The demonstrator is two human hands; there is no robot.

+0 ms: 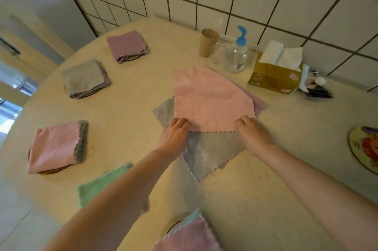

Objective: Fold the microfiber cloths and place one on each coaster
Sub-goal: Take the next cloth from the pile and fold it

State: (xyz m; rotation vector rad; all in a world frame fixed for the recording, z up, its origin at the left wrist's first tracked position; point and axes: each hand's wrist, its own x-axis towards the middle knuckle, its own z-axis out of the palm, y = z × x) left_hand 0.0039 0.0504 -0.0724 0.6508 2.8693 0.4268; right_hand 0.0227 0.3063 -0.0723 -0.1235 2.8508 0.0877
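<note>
1. I see the pink cloth (210, 98) mid-table, flat, corners pointing far and right.
2. My left hand (173, 138) and right hand (252, 133) pinch its near scalloped edge, fingertips hidden underneath.
3. Grey cloth (210, 152) beneath, partly covered.

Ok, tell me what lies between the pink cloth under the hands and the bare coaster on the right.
Nothing visible. Both hands, left hand and right hand, hold the pink cloth; bare table runs from it to the coaster at the right edge.
</note>
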